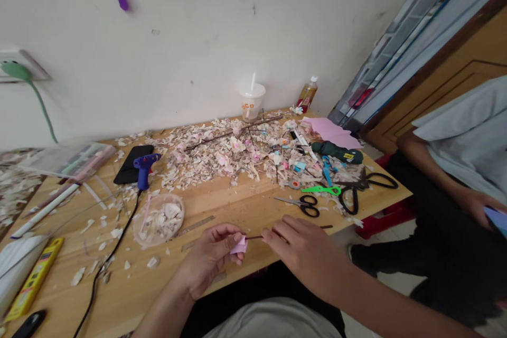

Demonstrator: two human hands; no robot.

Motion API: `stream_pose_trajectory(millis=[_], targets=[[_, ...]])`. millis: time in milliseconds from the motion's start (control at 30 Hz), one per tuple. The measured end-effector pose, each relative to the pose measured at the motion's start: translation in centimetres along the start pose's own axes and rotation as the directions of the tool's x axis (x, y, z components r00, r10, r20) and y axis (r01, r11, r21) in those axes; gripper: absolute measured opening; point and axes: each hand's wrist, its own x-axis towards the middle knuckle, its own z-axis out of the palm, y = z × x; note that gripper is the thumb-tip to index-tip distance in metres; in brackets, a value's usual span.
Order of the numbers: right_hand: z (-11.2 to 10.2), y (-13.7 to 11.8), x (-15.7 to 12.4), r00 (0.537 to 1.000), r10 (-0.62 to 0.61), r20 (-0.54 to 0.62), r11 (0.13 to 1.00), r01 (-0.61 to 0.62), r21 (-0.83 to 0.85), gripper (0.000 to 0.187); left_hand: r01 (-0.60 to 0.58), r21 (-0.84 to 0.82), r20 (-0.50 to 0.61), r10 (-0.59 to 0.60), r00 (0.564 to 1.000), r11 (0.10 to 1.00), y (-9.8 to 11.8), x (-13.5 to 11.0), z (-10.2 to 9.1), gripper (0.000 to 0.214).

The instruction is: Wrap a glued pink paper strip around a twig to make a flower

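My left hand (212, 259) pinches a small folded pink paper piece (240, 245) over the near edge of the wooden table (237, 206). My right hand (303, 248) holds a thin dark stick (325, 227) whose left end meets the pink paper. The two hands almost touch each other. Small black-handled scissors (303, 203) lie just beyond my right hand.
A heap of pink and white paper scraps (222, 153) covers the table's far half. Nearby: blue glue gun (144, 166) with cord, black phone (130, 163), clear scrap bowl (158, 219), green scissors (322, 190), large black scissors (364, 187), plastic cup (251, 103), bottle (308, 94). Another person (463, 169) sits at right.
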Motion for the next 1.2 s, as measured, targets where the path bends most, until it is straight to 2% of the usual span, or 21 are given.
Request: stream_pose_trajectory(millis=[367, 533, 700, 900, 1100, 1200], targets=[[0.0, -0.2, -0.1, 1.0, -0.01, -0.024, 1.0, 0.009, -0.013, 0.038, 0.048, 0.014, 0.029, -0.048, 0.998, 0.999, 0.0, -0.1, 0.0, 0.037], [0.5, -0.3, -0.2, 1.0, 0.001, -0.01, 0.999, -0.002, -0.053, 0.039, 0.025, 0.052, 0.019, -0.026, 0.999, 0.998, 0.0, 0.0, 0.0, 0.04], [1.2, -0.1, -0.5, 0.997, 0.071, 0.01, 0.996, -0.07, -0.054, 0.031, -0.023, 0.133, 0.0, 0.024, 1.0, 0.991, 0.4, 0.1, -0.4, 0.037], [0.8, -0.1, -0.6, 0.999, 0.028, -0.044, 0.999, -0.029, -0.027, 0.037, -0.031, 0.196, -0.008, 0.033, 0.999, 0.98, 0.6, 0.2, -0.8, 0.038], [0.6, -0.2, -0.5, 0.999, 0.025, -0.047, 0.999, -0.027, -0.042, 0.035, -0.048, 0.227, 0.001, 0.049, 0.999, 0.973, 0.8, -0.2, -1.0, 0.051], [0.7, -0.2, -0.5, 0.998, 0.015, -0.059, 0.999, -0.016, -0.03, 0.037, -0.043, 0.241, -0.009, 0.047, 0.999, 0.97, 0.7, -0.3, -1.1, 0.045]])
